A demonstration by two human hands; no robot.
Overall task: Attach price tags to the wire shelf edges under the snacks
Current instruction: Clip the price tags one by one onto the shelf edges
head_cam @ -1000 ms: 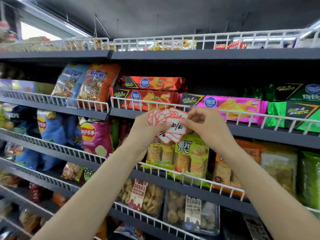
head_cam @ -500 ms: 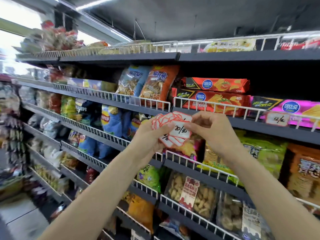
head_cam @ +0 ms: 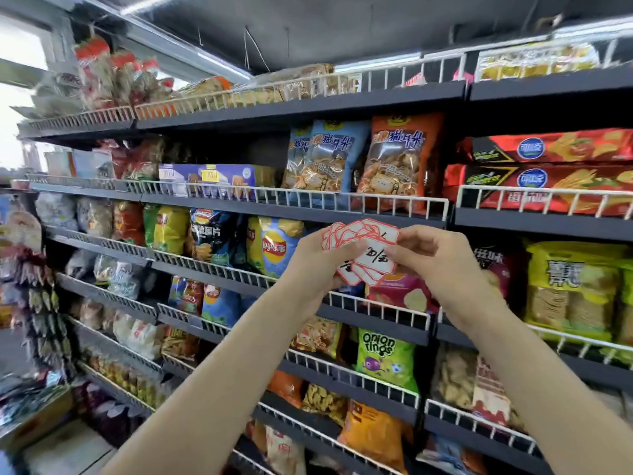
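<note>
Since the earlier frame the view had swung left along the aisle, while the fan of price tags [head_cam: 363, 250] remained raised before the shelving at centre, gripped in the left hand [head_cam: 317, 265], with the right hand [head_cam: 435, 258] pinching the front tag's right edge. No tag was visible on the wire shelf edges [head_cam: 376, 202] in view, so the attaching appeared largely outstanding here. The wire-fronted shelves held crisp bags [head_cam: 274, 246] to the left, cat-ear snack bags [head_cam: 394, 159] above and an onion rings bag [head_cam: 385, 359] below.
</note>
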